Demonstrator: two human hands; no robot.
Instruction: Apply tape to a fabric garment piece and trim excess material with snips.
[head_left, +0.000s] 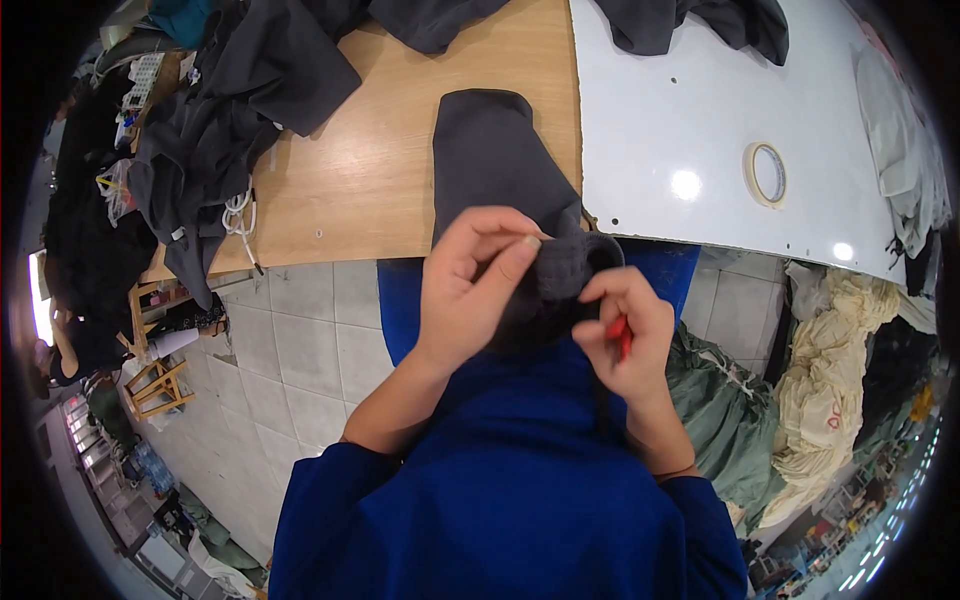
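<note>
A dark grey garment (490,150) lies partly on the wooden table, its gathered, stitched band (563,265) hanging over the near edge toward my lap. My left hand (470,280) pinches this band at its left side between thumb and fingertips. On the other side, the curled fingers of my right hand (635,335) come up to the band's edge. Tucked in that palm is a small red object (620,338), mostly hidden by the fingers, so its kind does not show.
More dark grey garments (270,70) are heaped at the table's far left, beside a white cord (238,215). A roll of masking tape (766,175) lies on the white tabletop (680,130) at right. Green cloth (720,420) and cream cloth bundles (830,370) fill the lower right.
</note>
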